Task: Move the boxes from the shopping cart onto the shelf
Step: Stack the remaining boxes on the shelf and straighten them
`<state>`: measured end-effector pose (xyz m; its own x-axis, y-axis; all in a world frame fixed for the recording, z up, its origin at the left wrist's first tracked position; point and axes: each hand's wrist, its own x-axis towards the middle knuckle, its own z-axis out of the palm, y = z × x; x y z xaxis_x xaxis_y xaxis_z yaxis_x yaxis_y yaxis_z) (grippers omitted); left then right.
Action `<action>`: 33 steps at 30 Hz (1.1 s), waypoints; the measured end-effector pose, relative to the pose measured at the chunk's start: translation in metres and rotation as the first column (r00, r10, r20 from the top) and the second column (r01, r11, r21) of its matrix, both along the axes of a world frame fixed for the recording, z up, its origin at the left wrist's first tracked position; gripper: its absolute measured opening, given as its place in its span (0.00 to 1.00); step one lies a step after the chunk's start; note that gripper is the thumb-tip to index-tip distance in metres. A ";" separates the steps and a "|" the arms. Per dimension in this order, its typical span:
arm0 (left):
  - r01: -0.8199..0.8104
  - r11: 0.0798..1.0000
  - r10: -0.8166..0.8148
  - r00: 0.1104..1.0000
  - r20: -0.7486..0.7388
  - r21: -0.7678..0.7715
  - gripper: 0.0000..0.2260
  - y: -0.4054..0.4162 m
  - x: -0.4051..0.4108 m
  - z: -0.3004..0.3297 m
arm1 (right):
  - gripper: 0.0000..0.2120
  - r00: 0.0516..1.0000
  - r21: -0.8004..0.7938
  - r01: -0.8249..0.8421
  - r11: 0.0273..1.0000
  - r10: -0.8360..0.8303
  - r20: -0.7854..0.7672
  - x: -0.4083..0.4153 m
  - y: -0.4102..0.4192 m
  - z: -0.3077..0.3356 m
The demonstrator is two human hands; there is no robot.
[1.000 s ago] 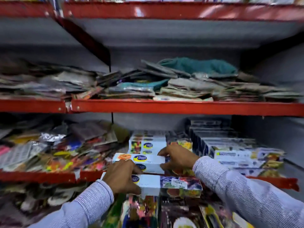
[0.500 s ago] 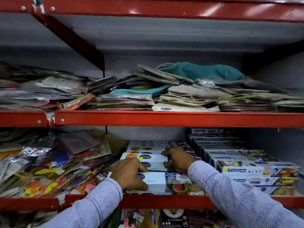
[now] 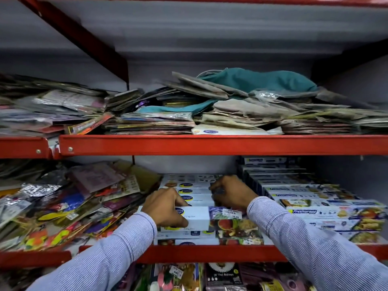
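1. The shelf (image 3: pixel 210 253) is red, and its front edge runs from side to side. Everything below is told from that edge.
2. Just behind the edge, in the middle, sits a stack of boxes (image 3: pixel 195 198). More boxes of another kind (image 3: pixel 327 213) are stacked on the right side of the shelf. Shiny packets (image 3: pixel 63 202) are piled on the left.
3. The top front box (image 3: pixel 201 217) lies flat on the stack. Its long side runs the same way as the edge, left to right.
4. The left hand (image 3: pixel 165 207) is wrapped over the left end of this box and grips it, thumb on the front.
5. The right hand (image 3: pixel 230 193) is farther back from the edge. It is curled on the boxes behind. I cannot tell if it grips one.
6. I think the box needs a push straight back from the edge. The left hand is nearer, so it should push.
7. The shopping cart is not in view.
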<state>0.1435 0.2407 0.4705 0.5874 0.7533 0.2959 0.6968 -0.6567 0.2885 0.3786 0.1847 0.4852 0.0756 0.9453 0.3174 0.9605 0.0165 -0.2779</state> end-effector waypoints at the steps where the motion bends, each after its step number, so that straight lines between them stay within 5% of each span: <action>1: 0.001 1.000 -0.001 1.000 0.002 0.005 0.22 0.002 0.004 0.001 | 0.14 0.999 0.012 0.002 1.000 -0.002 -0.037 0.002 -0.003 0.003; 10: 0.022 0.993 -0.029 0.997 0.066 0.117 0.25 0.012 0.029 -0.020 | 0.22 0.991 -0.103 -0.081 0.991 0.091 0.100 0.005 -0.039 -0.027; 13: 0.003 0.965 -0.006 1.000 0.012 0.263 0.31 0.013 0.027 -0.036 | 0.26 0.992 -0.043 -0.072 0.996 0.076 0.100 0.005 -0.042 -0.038; 20: 0.044 0.975 -0.078 0.986 0.149 0.216 0.26 0.017 0.023 -0.055 | 0.25 0.973 -0.027 -0.095 0.995 0.099 0.206 0.010 -0.043 -0.046; 30: 0.070 0.939 -0.104 0.991 0.085 0.335 0.23 0.019 0.017 -0.075 | 0.23 0.951 0.040 -0.078 0.996 0.063 0.303 0.016 -0.039 -0.061; 33: 0.071 0.876 -0.093 0.995 0.023 0.476 0.24 0.018 0.016 -0.092 | 0.25 0.942 0.142 -0.027 0.990 -0.023 0.335 0.013 -0.042 -0.078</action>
<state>0.1595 0.2591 0.3788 0.6191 0.4659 0.6322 0.6287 -0.7764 -0.0435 0.3916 0.1430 0.4067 -0.0601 0.8884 0.4552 0.9973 0.0342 0.0648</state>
